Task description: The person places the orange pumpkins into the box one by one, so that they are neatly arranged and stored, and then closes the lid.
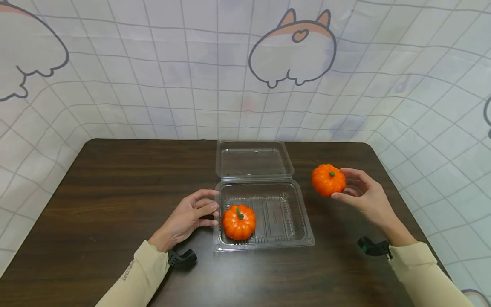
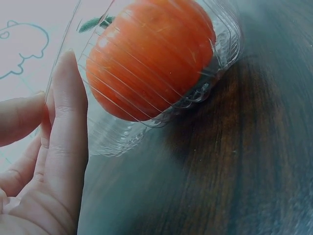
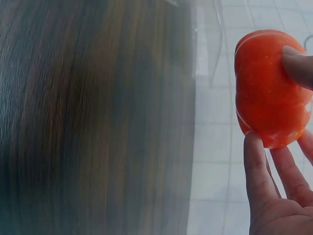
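A clear plastic clamshell container (image 1: 274, 245) sits on the table, its lid (image 1: 253, 160) folded back flat behind it. Inside, at the left end, is a small orange toy pumpkin (image 1: 239, 222) with a green stem. My left hand (image 1: 192, 215) pinches the container's left rim between thumb and fingers; the left wrist view shows that pumpkin (image 2: 151, 58) through the clear wall. To the right of the container, my right hand (image 1: 368, 196) holds a second orange pumpkin (image 1: 328, 180) by its side. In the right wrist view, thumb and fingertips (image 3: 253, 139) grip this pumpkin from opposite sides.
Dark wood-grain table (image 1: 115, 192) stretches out on both sides of the container. A white gridded cloth (image 1: 184, 76) with cartoon animal drawings hangs behind and beside the table. Black straps (image 1: 182, 259) are worn on both wrists.
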A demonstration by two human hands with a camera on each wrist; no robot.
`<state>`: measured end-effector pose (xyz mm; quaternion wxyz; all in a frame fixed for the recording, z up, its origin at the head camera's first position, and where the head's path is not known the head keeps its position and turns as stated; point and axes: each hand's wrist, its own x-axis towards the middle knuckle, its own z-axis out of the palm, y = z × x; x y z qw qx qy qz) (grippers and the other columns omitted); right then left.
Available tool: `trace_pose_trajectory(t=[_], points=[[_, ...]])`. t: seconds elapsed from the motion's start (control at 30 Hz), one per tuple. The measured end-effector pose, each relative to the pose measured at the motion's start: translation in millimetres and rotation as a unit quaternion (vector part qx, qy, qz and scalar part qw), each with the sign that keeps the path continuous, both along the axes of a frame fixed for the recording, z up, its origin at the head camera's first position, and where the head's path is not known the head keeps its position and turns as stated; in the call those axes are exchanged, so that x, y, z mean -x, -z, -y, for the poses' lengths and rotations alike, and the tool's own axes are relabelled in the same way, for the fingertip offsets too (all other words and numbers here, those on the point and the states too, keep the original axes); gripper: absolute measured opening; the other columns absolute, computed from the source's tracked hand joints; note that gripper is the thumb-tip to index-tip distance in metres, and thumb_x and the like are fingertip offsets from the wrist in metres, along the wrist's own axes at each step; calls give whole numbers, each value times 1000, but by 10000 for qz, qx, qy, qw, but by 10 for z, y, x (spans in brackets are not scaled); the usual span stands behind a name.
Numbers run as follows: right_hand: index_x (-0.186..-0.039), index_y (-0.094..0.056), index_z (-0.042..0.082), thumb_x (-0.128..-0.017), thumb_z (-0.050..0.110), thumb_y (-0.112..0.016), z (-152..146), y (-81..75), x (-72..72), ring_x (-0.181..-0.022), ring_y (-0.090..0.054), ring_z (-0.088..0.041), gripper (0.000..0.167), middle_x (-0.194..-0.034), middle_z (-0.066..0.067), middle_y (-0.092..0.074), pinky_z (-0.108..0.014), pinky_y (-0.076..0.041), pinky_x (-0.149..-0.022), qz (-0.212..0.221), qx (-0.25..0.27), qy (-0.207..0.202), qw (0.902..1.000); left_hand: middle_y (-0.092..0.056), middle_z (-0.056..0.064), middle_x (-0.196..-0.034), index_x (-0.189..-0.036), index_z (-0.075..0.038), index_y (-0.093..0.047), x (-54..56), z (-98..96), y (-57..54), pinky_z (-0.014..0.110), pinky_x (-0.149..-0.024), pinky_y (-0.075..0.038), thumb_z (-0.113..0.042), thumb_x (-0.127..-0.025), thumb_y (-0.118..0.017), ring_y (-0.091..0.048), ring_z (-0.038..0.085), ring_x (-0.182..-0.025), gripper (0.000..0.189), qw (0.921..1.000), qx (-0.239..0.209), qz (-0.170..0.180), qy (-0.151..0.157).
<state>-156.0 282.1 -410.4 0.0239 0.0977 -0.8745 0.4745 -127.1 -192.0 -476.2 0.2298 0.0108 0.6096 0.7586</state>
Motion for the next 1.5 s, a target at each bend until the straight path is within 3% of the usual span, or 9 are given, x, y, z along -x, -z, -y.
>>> trace_pose_trajectory(t=[0.5,0.8,1.2,1.5], points=[[-144,-53,4,-83,0,-84,260,-31,-61,-115,-61,3,69,-138,18,-56,-7,-54,-94,-293,355,-493,9977,-66,1,-100,-146,-7,-45,12,-10,-18,31,-81,-66,-13,-101,-68,-68,15,-87,51,10000,-27,43,13],[-143,-54,5,-83,1,-85,405,-32,-117,-118,-60,5,68,-136,17,-57,-7,-54,-95,-202,373,-759,9962,-66,2,-103,-148,-3,-42,18,-6,-19,31,-81,-66,-12,-101,-68,-69,16,-87,55,9999,-21,-74,89],[-141,-56,8,-81,3,-86,576,17,-161,-115,-64,3,67,-134,9,-59,-10,-55,-97,23,388,-1226,9917,-66,1,-102,-147,-4,-44,6,14,4,31,-81,-66,-11,-100,-68,-70,15,-87,53,9999,-47,-86,46],[-141,-56,12,-80,9,-89,663,53,-160,-116,-63,4,69,-138,-6,-59,-9,-54,-97,178,179,-1323,9909,-65,1,-103,-147,-5,-44,13,30,21,31,-81,-66,-14,-100,-69,-69,15,-87,54,9999,26,-114,57]])
